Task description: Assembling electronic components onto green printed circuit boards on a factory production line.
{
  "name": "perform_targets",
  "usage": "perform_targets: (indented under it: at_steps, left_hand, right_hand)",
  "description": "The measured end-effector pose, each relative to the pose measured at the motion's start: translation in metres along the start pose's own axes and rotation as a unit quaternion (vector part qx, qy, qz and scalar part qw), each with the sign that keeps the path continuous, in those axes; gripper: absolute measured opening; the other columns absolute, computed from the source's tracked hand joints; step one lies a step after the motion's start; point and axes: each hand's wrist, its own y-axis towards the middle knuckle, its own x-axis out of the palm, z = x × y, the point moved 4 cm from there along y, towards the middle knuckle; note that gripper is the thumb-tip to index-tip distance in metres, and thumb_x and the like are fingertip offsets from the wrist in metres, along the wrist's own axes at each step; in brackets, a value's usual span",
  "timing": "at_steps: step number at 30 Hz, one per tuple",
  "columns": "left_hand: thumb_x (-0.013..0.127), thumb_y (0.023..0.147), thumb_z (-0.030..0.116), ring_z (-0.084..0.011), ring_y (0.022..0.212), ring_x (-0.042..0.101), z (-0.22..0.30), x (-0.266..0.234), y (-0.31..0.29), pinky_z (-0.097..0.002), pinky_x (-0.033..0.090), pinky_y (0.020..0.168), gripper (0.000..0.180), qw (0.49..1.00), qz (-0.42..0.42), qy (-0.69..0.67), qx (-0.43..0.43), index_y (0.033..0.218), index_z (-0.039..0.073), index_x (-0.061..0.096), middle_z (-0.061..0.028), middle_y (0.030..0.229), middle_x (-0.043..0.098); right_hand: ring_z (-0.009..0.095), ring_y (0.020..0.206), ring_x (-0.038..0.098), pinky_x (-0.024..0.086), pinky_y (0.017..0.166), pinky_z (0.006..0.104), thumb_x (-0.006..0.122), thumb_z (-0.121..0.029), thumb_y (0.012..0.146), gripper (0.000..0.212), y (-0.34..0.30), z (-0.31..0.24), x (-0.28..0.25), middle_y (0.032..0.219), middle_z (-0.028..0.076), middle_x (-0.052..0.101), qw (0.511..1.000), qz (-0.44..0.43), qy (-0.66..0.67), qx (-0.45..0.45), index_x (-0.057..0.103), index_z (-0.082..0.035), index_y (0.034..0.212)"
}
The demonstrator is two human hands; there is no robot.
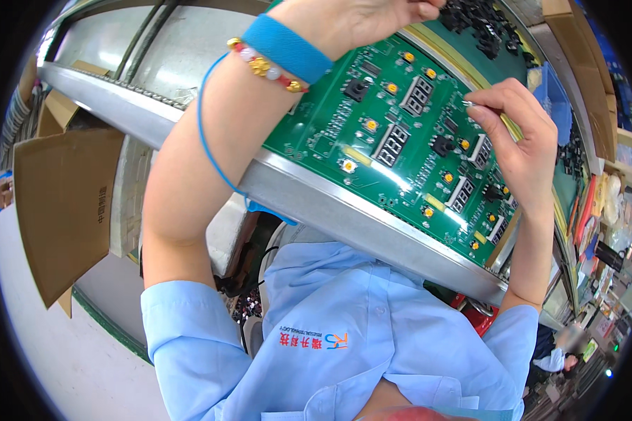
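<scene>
Green circuit board (400, 133) lies across centre to right of frame on a grey metal conveyor rail (344, 217), studded with yellow buttons and black segment displays.

Right hand (519, 140), right of centre: thumb and forefinger pinched together on a thin metal pin-like part (470, 104) over the board's far edge.

Left hand (358, 17), top centre, blue wristband (288, 48) and bead bracelet (263, 67) on the wrist; fingers cut by the frame edge, cannot tell their state. It reaches toward a heap of small black components (481, 24), top right.

Brown cardboard box flap (63, 203), left of frame, dark print on its edge. Cardboard boxes (576, 42), upper right.
</scene>
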Motion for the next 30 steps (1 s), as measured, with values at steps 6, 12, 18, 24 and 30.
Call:
perform_targets:
  at_steps: [6, 12, 18, 24, 30]
  left_hand:
    - [0.046, 0.096, 0.001, -0.0174, 0.091, 0.054, -0.003, 0.01, -0.005, -0.0263, 0.051, 0.082, 0.04, 0.999, 0.034, 0.029, -0.024, 0.132, -0.011, 0.035, -0.0135, 0.112, 0.051]
    - [0.043, 0.098, 0.002, -0.0164, 0.086, 0.062, -0.001, 0.014, -0.005, -0.022, 0.057, 0.077, 0.037, 0.998, 0.033, 0.051, -0.015, 0.131, -0.012, 0.035, -0.018, 0.113, 0.057]
    - [0.045, 0.101, 0.015, -0.0078, 0.064, 0.049, -0.004, 0.019, -0.007, -0.0168, 0.044, 0.051, 0.033, 0.996, 0.026, 0.083, -0.004, 0.126, -0.007, 0.042, -0.0099, 0.097, 0.061]
    - [0.042, 0.103, 0.024, -0.005, 0.053, 0.03, -0.006, 0.015, -0.013, -0.0168, 0.027, 0.045, 0.025, 0.982, -0.159, -0.054, -0.081, 0.11, 0.002, 0.052, 0.0025, 0.072, 0.043]
    - [0.045, 0.099, 0.013, -0.0098, 0.063, 0.037, -0.004, 0.033, -0.016, -0.0212, 0.036, 0.057, 0.016, 0.962, 0.212, 0.157, -0.068, 0.098, -0.001, 0.053, -0.0014, 0.074, 0.043]
  right_hand:
    - [0.019, 0.071, 0.06, 0.046, 0.064, 0.0278, 0.067, 0.002, 0.077, 0.009, -0.004, 0.004, 0.001, 0.077, 0.008, 0.062, 1.0, -0.01, 0.023, 0.014, 0.066, 0.001, 0.086]
    - [0.019, 0.069, 0.061, 0.047, 0.063, 0.0274, 0.068, 0.002, 0.076, 0.009, -0.008, 0.004, 0.0, 0.076, 0.008, 0.062, 0.999, -0.002, 0.039, 0.003, 0.067, 0.0, 0.084]
    - [0.018, 0.067, 0.06, 0.046, 0.061, 0.0275, 0.067, 0.001, 0.076, 0.006, -0.006, 0.003, 0.0, 0.075, 0.008, 0.061, 0.999, -0.004, 0.027, -0.02, 0.066, 0.0, 0.082]
    - [0.02, 0.063, 0.059, 0.046, 0.057, 0.0284, 0.067, -0.004, 0.077, 0.004, 0.003, -0.002, 0.01, 0.072, 0.007, 0.058, 0.999, -0.015, -0.01, -0.042, 0.064, -0.003, 0.078]
    - [0.027, 0.066, 0.06, 0.046, 0.057, 0.0348, 0.064, -0.011, 0.08, 0.006, 0.004, 0.009, 0.028, 0.075, 0.007, 0.058, 0.993, -0.073, -0.093, -0.015, 0.062, -0.006, 0.079]
